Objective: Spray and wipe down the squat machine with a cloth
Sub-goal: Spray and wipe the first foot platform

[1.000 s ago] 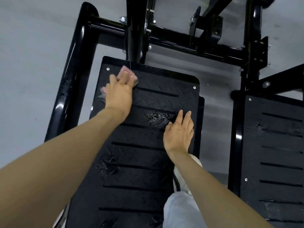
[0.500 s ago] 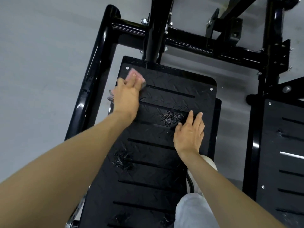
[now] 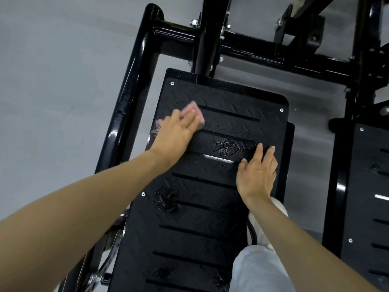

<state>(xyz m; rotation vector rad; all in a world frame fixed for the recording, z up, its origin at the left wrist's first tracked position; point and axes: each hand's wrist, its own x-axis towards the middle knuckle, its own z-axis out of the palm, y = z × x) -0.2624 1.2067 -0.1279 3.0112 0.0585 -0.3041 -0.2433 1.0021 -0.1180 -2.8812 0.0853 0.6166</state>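
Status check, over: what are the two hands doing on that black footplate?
Left hand presses pink cloth flat on footplate. Right hand flat on it, empty. Wet spray patches unwiped. Nothing blocking.

The left hand (image 3: 175,131) has slid the pink cloth (image 3: 190,111) down from the top corner of the footplate (image 3: 231,98). Both now blur with motion.

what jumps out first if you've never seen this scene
The left hand pressing a pink cloth onto the upper left of the black diamond-plate footplate draws the eye first. Next come glistening wet spray patches mid-plate, one just ahead of the right hand, which lies flat on the plate's right side.
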